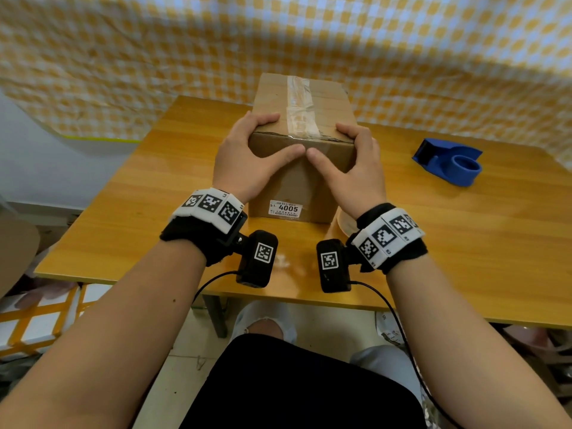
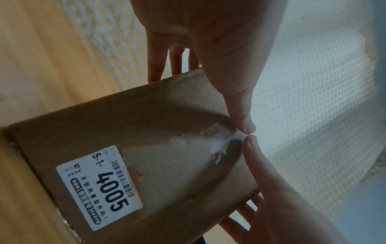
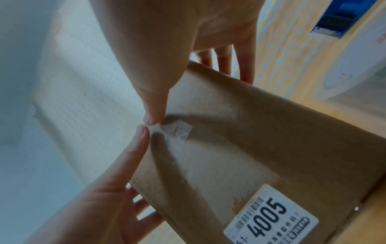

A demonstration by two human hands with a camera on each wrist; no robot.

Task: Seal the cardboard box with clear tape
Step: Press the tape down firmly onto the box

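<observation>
A brown cardboard box [image 1: 300, 181] stands on the wooden table [image 1: 123, 212], its white "4005" label [image 1: 285, 208] facing me. A strip of clear tape [image 1: 298, 103] runs along the top seam, and its end [image 2: 217, 142] folds down onto the front face. My left hand [image 1: 247, 150] rests over the near left top corner and my right hand [image 1: 356, 162] over the near right one. Fingers of both lie on the top. The two thumbs [image 2: 246, 127] [image 3: 152, 118] meet tip to tip on the front face and press the tape end.
A blue tape dispenser [image 1: 448, 161] sits on the table to the right of the box, apart from it. A pale round object [image 1: 345, 224] lies by the box's near right corner, partly hidden by my right wrist. A yellow checked cloth [image 1: 123, 57] hangs behind the table.
</observation>
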